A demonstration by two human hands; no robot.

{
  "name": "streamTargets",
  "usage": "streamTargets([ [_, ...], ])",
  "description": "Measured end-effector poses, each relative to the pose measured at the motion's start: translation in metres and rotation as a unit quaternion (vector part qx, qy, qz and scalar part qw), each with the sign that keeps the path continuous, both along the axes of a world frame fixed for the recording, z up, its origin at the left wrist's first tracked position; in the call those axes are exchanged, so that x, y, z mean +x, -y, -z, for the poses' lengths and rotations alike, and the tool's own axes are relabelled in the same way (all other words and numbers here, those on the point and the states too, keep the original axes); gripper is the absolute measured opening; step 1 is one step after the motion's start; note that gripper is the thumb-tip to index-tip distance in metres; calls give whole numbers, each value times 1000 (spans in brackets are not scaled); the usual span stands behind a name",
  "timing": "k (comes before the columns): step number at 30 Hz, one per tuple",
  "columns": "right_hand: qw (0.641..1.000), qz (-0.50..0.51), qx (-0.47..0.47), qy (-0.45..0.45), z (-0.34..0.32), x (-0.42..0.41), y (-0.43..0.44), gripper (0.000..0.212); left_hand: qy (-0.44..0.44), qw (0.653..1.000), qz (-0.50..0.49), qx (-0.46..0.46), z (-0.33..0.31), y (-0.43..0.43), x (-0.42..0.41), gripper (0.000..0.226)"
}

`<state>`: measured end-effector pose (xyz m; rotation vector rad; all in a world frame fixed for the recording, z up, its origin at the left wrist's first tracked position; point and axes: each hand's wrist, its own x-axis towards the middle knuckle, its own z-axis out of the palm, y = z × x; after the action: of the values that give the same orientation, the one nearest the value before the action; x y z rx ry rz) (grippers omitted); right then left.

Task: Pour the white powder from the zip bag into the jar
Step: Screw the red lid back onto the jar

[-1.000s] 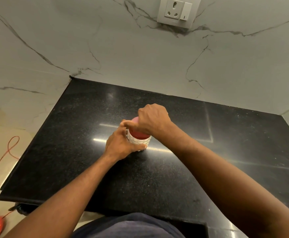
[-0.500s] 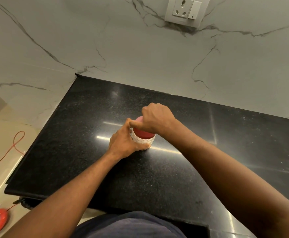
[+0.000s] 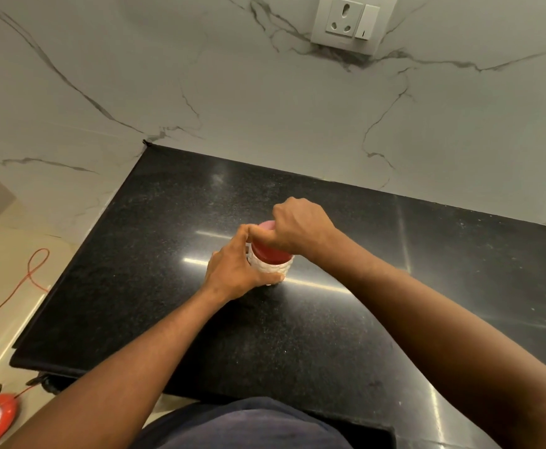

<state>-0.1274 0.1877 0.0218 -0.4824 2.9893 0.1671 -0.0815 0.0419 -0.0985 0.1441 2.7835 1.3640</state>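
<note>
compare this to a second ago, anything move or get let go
Almost nothing changed. Only the view drifts a little. The left hand stays wrapped around the jar on the black counter, and the right hand stays closed over the red lid. Nothing let go; no zip bag in view.

Left hand gripping jar, right hand clasping red lid, black counter
</note>
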Motion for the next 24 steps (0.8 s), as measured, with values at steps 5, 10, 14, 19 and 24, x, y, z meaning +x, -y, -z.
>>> streamTargets([
  [5, 983, -119, -56, 132, 0, 0, -23, 69, 2, 1000, 6, -3, -2, 1, -2, 92],
  [10, 979, -180, -30, 87, -3, 7, -24, 80, 4, 1000, -3, -15, -2, -1, -1, 91],
  [14, 993, -113, 23, -15, 1, 9, -8, 77, 3, 1000, -6, -16, -4, -1, 1, 81],
  [19, 990, -126, 53, -40, 6, 7, -18, 90, 15, 1000, -3, -20, -6, -2, 1, 84],
  [24, 970, -244, 1, 15, 17, 9, -39, 78, 20, 1000, 4, -12, -10, 1, 2, 93],
])
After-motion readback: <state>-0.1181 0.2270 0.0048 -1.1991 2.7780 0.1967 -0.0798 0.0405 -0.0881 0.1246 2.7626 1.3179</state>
